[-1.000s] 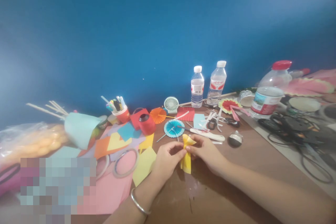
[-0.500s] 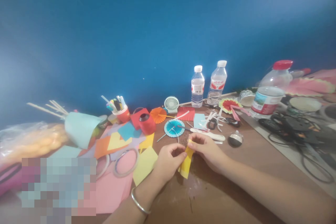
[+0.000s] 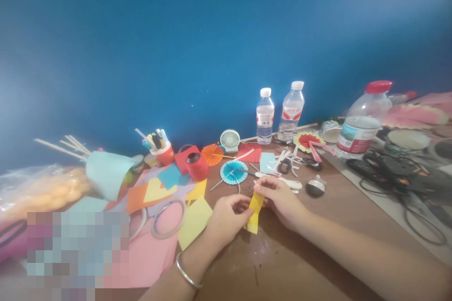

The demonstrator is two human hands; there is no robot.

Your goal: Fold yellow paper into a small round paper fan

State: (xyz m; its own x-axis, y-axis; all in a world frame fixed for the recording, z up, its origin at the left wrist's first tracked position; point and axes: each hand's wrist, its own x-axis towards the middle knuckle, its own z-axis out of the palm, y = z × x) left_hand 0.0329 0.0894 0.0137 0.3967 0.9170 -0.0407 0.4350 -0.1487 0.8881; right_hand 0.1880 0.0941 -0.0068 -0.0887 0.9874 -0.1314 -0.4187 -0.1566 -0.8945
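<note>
A narrow strip of yellow paper (image 3: 254,214) is held upright between my two hands, above the brown tabletop. My left hand (image 3: 229,216), with a silver bangle at the wrist, pinches its left edge between thumb and fingers. At the top of the strip, my right hand (image 3: 278,200) grips it with the thumb in front; its other fingers are partly hidden behind. Just beyond lies a blue pleated paper fan (image 3: 233,172) on a stick. A white-handled tool (image 3: 287,183) rests behind my right hand.
Coloured paper sheets (image 3: 151,244) and tape rolls (image 3: 168,218) spread to the left. Scissors (image 3: 285,166), paper scraps and a small round black-and-clear container (image 3: 315,186) lie right of centre. Water bottles (image 3: 264,117) line the back. A red-capped bottle (image 3: 363,122) and black cables (image 3: 391,174) are at right.
The yellow strip has turned slightly, showing more of its face, and its lower end is a little higher. Both hands keep hold of it with small finger shifts.
</note>
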